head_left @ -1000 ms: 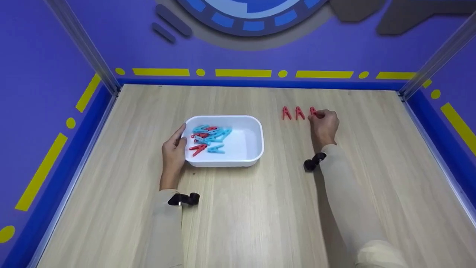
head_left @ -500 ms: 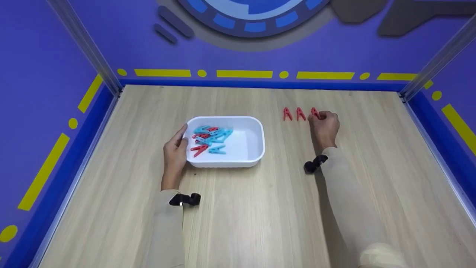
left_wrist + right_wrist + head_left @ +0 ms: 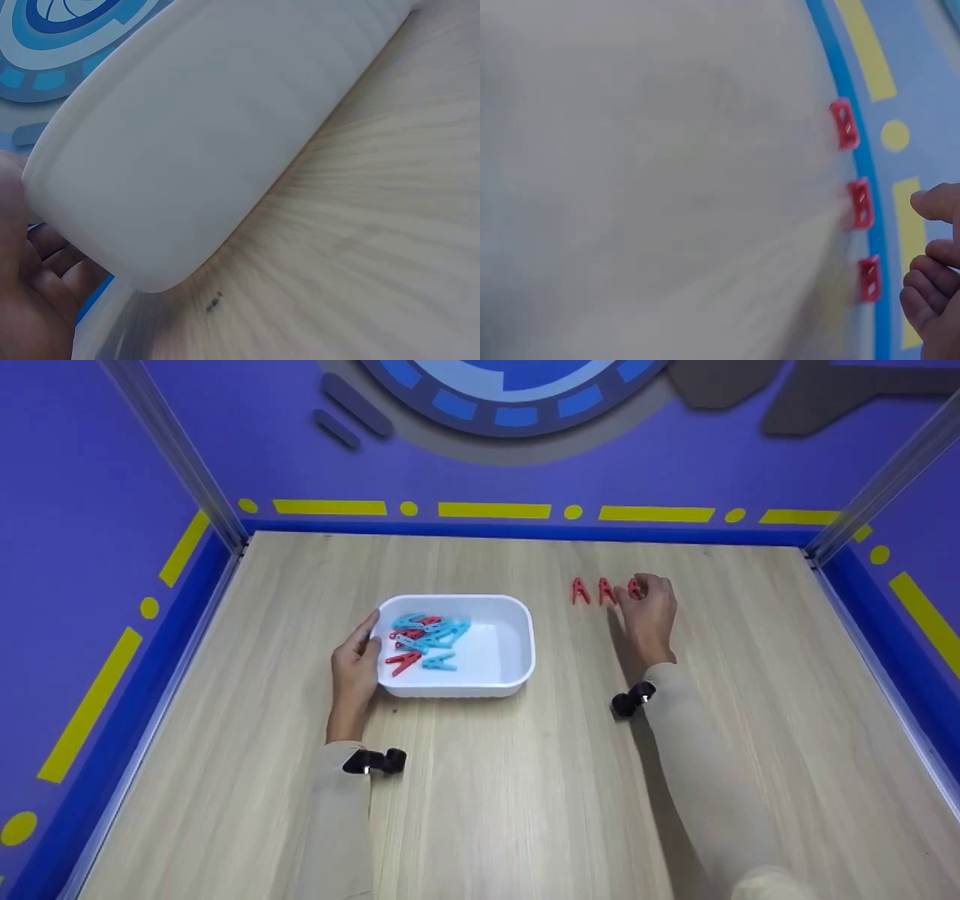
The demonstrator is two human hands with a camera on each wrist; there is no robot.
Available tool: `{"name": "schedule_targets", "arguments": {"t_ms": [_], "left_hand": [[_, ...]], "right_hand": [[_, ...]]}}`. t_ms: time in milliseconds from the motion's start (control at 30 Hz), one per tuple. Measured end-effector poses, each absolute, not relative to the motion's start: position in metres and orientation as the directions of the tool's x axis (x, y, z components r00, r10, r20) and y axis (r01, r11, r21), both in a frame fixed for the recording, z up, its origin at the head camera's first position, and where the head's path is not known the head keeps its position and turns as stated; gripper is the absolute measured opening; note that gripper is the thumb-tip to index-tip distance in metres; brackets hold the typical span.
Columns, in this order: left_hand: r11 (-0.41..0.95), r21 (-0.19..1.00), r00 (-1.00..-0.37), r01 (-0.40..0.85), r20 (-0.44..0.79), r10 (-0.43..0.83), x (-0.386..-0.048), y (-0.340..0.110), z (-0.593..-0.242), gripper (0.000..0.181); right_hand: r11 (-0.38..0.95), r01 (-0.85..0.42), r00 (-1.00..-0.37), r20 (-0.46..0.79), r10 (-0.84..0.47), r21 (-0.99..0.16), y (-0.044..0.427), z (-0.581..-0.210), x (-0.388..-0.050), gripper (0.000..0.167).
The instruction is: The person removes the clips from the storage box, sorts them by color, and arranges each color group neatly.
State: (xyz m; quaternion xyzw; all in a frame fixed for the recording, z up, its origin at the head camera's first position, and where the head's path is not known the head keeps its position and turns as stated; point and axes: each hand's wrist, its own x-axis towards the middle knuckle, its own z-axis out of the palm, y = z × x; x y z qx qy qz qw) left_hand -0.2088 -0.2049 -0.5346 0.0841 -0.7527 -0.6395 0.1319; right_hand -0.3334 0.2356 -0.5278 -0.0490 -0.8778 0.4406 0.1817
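Note:
My left hand [image 3: 352, 676] grips the left end of a white tray [image 3: 480, 691]; the left wrist view shows the hand [image 3: 41, 296] at the tray's outer wall [image 3: 187, 142]. Red clothespins [image 3: 406, 662] and light blue ones [image 3: 439, 661] lie inside, mostly in its left half. Three red clothespins stand in a row at the back right: left [image 3: 580, 591], middle [image 3: 606, 591] and right [image 3: 635, 588]. Over the right one hovers my right hand [image 3: 651, 619], partly covering it. In the right wrist view this hand [image 3: 939, 270] has thumb and fingers apart, holding nothing, clear of the clothespins [image 3: 860, 203].
The wooden tabletop [image 3: 495, 780] is bounded by a blue-purple back wall [image 3: 510, 480] and side walls with yellow marks. Metal posts [image 3: 169, 442] stand at the back corners. A black wrist camera [image 3: 634, 699] sits on each forearm.
My right hand has let go of the right red clothespin and moved slightly up and left, its fingers spreading. The left hand keeps its grip on the tray, which has not visibly moved on the table.

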Motion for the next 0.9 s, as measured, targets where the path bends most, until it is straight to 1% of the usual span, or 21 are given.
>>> {"name": "schedule_targets", "arguments": {"t_ms": [267,400,500,733,900], "left_hand": [[0.182,0.982,-0.951,0.058,0.110,-0.290,-0.208,-0.204,-0.536,0.045],[0.194,0.980,-0.950,0.038,0.096,-0.297,-0.209,-0.204,-0.535,0.045],[0.197,0.980,-0.950,0.034,0.093,-0.298,-0.209,-0.204,-0.535,0.045],[0.194,0.980,-0.953,0.039,0.095,-0.288,-0.210,-0.204,-0.534,0.045],[0.194,0.981,-0.954,0.025,0.081,-0.290,-0.209,-0.204,-0.534,0.045]], "right_hand": [[0.609,-0.232,-0.916,0.381,0.125,-0.759,0.192,-0.503,-0.320,0.042],[0.598,-0.302,-0.912,0.408,0.047,-0.742,0.167,-0.492,-0.311,0.042],[0.565,-0.357,-0.907,0.420,-0.020,-0.744,0.150,-0.485,-0.303,0.043],[0.517,-0.496,-0.857,0.487,-0.166,-0.697,0.108,-0.473,-0.289,0.040],[0.445,-0.578,-0.816,0.487,-0.310,-0.684,0.079,-0.470,-0.277,0.040]]}}
